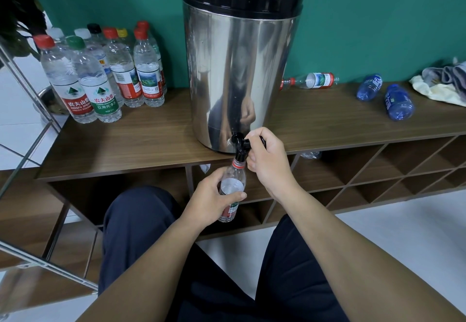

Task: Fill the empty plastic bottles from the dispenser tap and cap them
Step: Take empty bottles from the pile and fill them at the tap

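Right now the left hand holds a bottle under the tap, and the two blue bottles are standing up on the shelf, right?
Not quite. In the head view the left hand does hold the bottle under the tap, but the two blue bottles are lying on their sides.

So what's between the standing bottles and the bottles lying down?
The big steel dispenser stands on the shelf top between the upright bottles and the lying bottles, in the head view.
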